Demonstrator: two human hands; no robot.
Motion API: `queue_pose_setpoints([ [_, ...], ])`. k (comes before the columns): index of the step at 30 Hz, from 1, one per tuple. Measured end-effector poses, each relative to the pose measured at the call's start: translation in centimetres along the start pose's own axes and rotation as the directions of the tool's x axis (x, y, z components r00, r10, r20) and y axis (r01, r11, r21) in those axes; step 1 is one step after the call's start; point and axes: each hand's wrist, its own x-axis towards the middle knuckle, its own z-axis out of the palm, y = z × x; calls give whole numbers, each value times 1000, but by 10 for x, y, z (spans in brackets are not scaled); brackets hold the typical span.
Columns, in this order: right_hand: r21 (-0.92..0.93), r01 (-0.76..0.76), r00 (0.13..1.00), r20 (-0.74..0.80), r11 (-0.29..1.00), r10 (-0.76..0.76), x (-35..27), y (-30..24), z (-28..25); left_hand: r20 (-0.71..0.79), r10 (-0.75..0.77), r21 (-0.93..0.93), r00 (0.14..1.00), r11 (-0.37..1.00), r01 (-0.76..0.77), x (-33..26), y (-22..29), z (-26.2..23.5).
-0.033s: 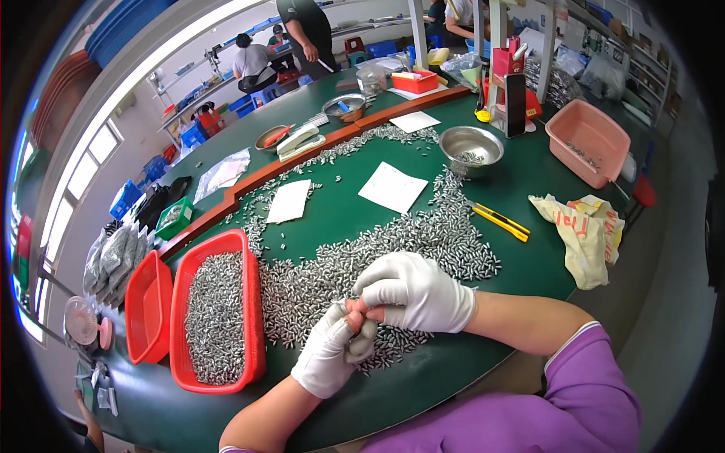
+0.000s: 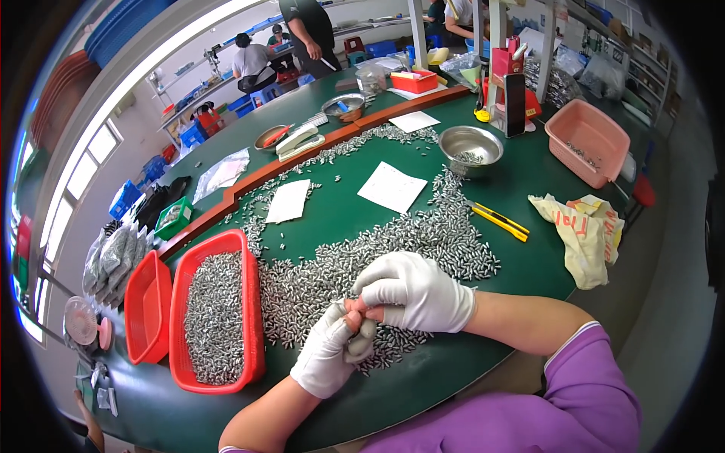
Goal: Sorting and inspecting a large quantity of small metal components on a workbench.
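Small metal parts (image 2: 393, 249), silver and cylindrical, spread in a broad heap across green table (image 2: 340, 204), directly beneath and beyond both hands. Red tray (image 2: 217, 313) just left of left hand, filled with the same parts; second red tray (image 2: 147, 308) beside it, farther left. Pink basin (image 2: 587, 142) well beyond right hand, to the right. Crumpled yellow bag (image 2: 581, 230) right of right hand. Steel bowl (image 2: 470, 145) beyond the heap. White paper sheets (image 2: 392, 186) ahead of hands. Yellow utility knife (image 2: 500, 221) ahead-right. Right hand (image 2: 415, 293), white-gloved, fingers curled, fingertips pinching toward left hand. Left hand (image 2: 336, 351), white-gloved, loosely closed, a few parts gathered at fingertips; both hands touching.
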Motion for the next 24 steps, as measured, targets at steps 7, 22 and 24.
queue_pose_setpoints([
  [7, 16, -6, 1000, 19, 1000, 6, 1, 4, 1, -4, 16, -20, 1000, 1000, -16, 1, 0, -2],
  [22, -274, -258, 963, -150, 926, 224, 5, 17, -16, -63, 89, -43, 994, 995, -92, 2, -2, -4],
  [24, -310, -316, 948, -150, 897, 282, 1, 24, -17, -80, 87, -48, 993, 995, -91, 1, -2, -3],
])
